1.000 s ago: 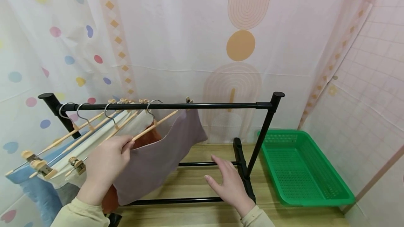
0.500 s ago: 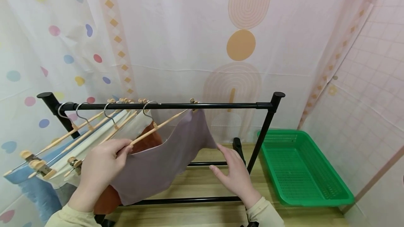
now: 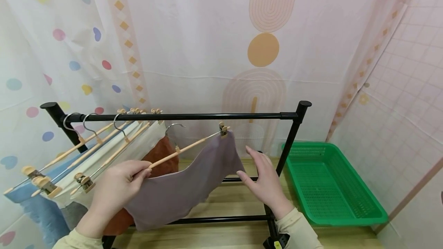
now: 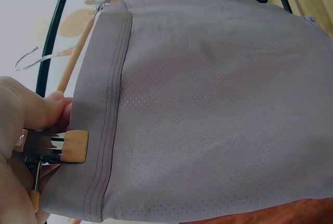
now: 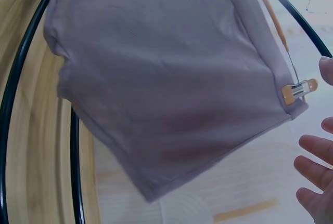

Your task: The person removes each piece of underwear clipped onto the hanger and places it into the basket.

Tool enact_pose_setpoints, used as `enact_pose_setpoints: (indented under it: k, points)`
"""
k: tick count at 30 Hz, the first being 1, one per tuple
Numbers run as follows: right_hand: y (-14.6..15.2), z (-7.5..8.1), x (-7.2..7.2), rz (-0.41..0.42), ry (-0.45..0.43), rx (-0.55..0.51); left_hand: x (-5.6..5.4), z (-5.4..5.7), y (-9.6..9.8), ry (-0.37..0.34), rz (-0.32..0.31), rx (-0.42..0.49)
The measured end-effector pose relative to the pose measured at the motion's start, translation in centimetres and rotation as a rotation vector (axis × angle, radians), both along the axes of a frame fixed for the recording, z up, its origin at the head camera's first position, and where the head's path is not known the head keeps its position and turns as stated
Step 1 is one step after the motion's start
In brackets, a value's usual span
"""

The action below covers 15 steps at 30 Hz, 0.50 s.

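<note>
My left hand [image 3: 115,191] grips a wooden clip hanger [image 3: 187,148] near its left end. From the hanger's two clips hangs a pair of mauve shorts [image 3: 187,193], with a stitched waistband and a perforated fabric. In the left wrist view the near clip [image 4: 75,146] bites the waistband beside my fingers; the right wrist view shows the far clip [image 5: 291,93] on the other corner. The metal hook [image 3: 174,126] is off the rail [image 3: 242,116] and sits just below it. My right hand [image 3: 264,178] is spread, empty, close to the right edge of the shorts.
Several more clip hangers with blue, white and rust-brown garments [image 3: 164,155] hang at the rail's left. The black rack's right post [image 3: 290,145] stands just behind my right hand. A green plastic basket [image 3: 346,222] sits on the wooden surface to the right.
The hanger's hook has come off the rail, and the hanger with the shorts has moved right and lower in my left hand. My right hand has moved up and right, staying spread.
</note>
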State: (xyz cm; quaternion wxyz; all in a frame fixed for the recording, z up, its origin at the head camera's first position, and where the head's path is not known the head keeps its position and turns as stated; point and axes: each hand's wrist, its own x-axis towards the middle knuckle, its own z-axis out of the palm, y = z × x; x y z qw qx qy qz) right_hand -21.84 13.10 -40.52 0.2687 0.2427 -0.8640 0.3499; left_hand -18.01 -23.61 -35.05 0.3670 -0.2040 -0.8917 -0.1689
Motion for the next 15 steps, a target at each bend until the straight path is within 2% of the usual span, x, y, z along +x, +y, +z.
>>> enact_pose_setpoints:
  k: [4, 8, 15]
  points:
    - [0.5, 0.3, -0.2, -0.013, 0.020, 0.009, -0.1, -0.4, 0.5, -0.004, -0.063, 0.015]
    - [1.0, 0.6, -0.2, -0.017, 0.038, 0.022, -0.3, -0.8, 1.1, -0.039, -0.120, 0.042]
    - [2.1, 0.9, -0.3, -0.030, 0.056, 0.022, -0.7, -1.3, 2.0, -0.060, -0.169, 0.013]
